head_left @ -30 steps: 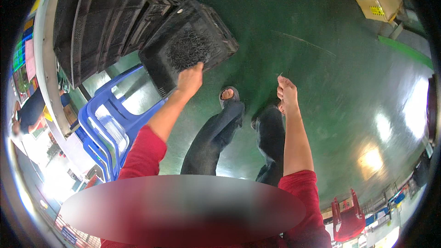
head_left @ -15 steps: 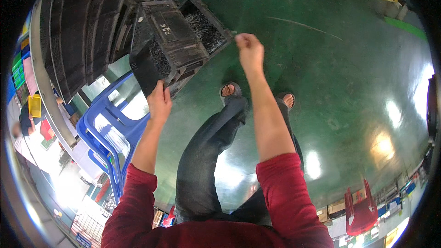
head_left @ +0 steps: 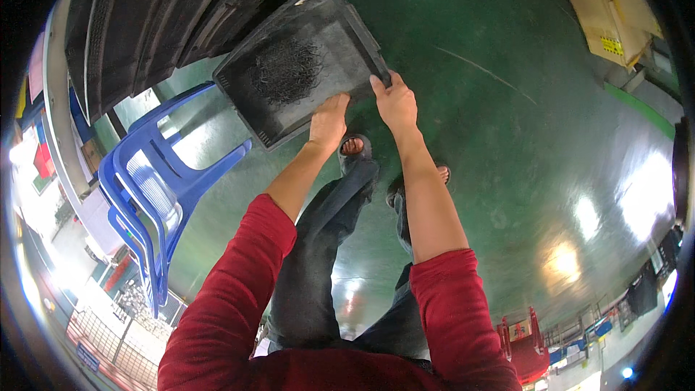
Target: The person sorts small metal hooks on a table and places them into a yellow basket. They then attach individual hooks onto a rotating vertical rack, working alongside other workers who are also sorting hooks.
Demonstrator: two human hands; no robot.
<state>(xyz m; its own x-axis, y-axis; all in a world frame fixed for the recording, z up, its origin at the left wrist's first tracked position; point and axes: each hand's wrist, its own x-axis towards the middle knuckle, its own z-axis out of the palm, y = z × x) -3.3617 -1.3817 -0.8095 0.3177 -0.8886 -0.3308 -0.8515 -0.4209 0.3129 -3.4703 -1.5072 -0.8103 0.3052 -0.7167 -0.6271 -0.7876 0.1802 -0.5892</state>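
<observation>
A black plastic crate lies tilted with its open top facing me. Inside it sits a tangled heap of thin, dark, wire-like strips, whose exact kind I cannot make out. My left hand is closed over the crate's near rim. At the right corner, my right hand grips the same rim, with the thumb on the inner side. The two hands are close together. The crate's underside is hidden, and so is whatever it rests on.
Large stacked black crates stand at the far left. Left of my legs is a blue plastic chair, close to the held crate. The green floor spreads to the right. A cardboard box is at the far right, and a red chair is behind.
Two black crates stood tilted together; now one shows its open top, turned toward me. My left hand has moved right along the near side, and my right hand has come onto the corner.
</observation>
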